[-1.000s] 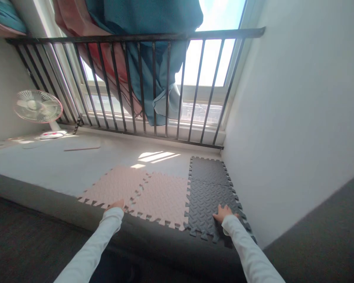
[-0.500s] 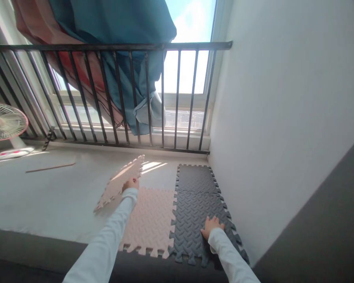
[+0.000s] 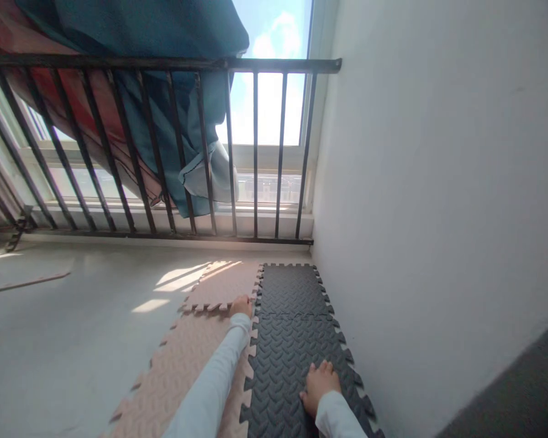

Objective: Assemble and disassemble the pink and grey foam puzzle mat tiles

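My left hand [image 3: 241, 306] grips the near right corner of a pink foam mat tile [image 3: 226, 283]. That tile lies low over the floor, its near toothed edge overlapping the far edge of a second pink tile [image 3: 178, 359]. Dark grey foam tiles [image 3: 292, 340] run alongside on the right, two of them joined end to end. On the nearer grey one rests my right hand [image 3: 321, 384], fingers spread and holding nothing. The left fingertips are partly hidden by the hand itself.
A white wall [image 3: 415, 182] rises right beside the grey tiles. Behind the mats stands a black metal railing [image 3: 256, 152], with a blue and red cloth [image 3: 155, 134] hanging behind it before the window. On the pale floor [image 3: 50, 353] at left lies a thin strip [image 3: 27, 283].
My left hand has carried the pink tile rightward and lowered it from tilted to nearly flat behind the other pink tile. My right hand stays on the grey tile. The view has shifted right.
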{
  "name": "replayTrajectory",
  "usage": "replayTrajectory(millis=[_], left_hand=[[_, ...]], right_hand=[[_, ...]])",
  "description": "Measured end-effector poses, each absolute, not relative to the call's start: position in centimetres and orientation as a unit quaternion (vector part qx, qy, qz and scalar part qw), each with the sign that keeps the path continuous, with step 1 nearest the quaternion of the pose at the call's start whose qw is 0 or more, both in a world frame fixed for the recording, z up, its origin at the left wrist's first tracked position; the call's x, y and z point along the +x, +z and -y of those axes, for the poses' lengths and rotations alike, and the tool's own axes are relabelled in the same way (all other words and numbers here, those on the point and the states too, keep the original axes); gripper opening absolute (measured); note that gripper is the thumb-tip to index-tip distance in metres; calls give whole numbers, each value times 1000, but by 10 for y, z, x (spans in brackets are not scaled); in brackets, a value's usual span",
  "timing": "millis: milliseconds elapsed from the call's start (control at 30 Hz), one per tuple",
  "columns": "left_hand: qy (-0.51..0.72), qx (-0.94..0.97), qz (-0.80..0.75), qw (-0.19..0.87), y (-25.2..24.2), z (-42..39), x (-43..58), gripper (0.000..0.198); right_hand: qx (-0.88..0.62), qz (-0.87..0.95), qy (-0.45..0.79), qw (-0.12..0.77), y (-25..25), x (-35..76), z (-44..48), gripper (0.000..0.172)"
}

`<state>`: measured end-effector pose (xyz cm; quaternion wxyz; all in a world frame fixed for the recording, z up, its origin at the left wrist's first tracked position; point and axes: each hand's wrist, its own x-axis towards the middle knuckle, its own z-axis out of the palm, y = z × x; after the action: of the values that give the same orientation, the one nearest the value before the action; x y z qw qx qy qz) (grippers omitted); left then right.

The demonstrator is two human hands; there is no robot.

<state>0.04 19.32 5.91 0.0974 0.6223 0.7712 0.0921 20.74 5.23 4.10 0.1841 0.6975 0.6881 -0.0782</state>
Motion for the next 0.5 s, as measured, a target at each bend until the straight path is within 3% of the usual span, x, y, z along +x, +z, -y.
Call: replayTrajectory(millis=[500], left_hand=[[-24, 690, -713, 122, 40, -192, 12, 25]], right_hand=[[694, -687, -93, 192, 52, 205, -51, 71]])
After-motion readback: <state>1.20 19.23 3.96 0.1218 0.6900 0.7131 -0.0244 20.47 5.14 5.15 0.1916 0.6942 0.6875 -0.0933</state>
